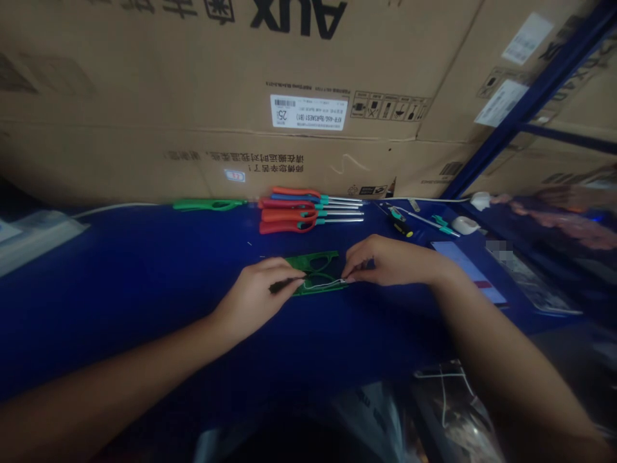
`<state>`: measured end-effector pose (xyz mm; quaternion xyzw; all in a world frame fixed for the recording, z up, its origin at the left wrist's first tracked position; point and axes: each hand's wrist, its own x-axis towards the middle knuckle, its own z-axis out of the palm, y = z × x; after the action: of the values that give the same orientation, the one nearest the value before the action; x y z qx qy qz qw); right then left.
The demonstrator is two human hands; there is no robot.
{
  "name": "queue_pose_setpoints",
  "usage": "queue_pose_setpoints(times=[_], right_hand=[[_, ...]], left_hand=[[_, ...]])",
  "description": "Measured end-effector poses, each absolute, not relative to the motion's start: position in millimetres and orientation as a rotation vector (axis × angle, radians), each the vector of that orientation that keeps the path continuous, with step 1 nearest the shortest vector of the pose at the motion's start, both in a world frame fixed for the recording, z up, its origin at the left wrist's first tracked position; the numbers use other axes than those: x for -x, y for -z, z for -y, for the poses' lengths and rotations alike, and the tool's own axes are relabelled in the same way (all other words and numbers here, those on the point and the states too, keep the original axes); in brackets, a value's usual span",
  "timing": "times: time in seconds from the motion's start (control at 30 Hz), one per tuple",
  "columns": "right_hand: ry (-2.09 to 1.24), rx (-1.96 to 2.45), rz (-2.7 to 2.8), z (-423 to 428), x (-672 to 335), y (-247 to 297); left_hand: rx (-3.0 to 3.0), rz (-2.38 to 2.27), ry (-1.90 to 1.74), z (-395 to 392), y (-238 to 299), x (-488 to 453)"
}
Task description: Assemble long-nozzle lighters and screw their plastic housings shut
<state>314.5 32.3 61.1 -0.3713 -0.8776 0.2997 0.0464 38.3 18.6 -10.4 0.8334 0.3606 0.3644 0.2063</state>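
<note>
Two halves of a green lighter handle shell (315,262) lie side by side on the blue tabletop, their finger loops showing. A thin white wire (322,285) stretches over the nearer half. At its left end my left hand (255,296) is closed in a pinch, covering the shell's left part. My right hand (373,260) pinches the wire's right end, thumb and forefinger together beside the shell. Whatever small part sits at either wire end is hidden by the fingertips or too small to make out.
Several long-nosed lighters (289,215) with red, orange and blue handles lie behind the shell. A green handle (209,204) is at their left. On the right are a black-and-yellow screwdriver (400,225), a white tape roll (465,225) and a phone (467,270). Cardboard boxes (193,96) form the back.
</note>
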Motion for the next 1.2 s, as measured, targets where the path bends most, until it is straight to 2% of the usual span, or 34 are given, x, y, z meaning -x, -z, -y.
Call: queue_pose_setpoints(times=[0.23, 0.47, 0.77, 1.07, 1.2], right_hand=[[-0.839, 1.104, 2.746, -30, -313, -60], [-0.627, 1.085, 2.832, -24, -304, -61], [-0.460, 1.212, 2.936, -15, -290, -67], [-0.024, 1.344, 3.101, -1, -272, -73], [-0.064, 1.301, 3.089, -2, -275, -71]], left_hand=[[-2.331, -1.001, -0.999, -19, 10, -39], [-2.368, -0.993, -1.001, -19, 8, -39], [-2.363, -0.988, -0.999, -20, 10, -38], [-2.393, -1.001, -1.002, -19, 5, -39], [-2.419, -1.015, -0.995, -19, 5, -39]])
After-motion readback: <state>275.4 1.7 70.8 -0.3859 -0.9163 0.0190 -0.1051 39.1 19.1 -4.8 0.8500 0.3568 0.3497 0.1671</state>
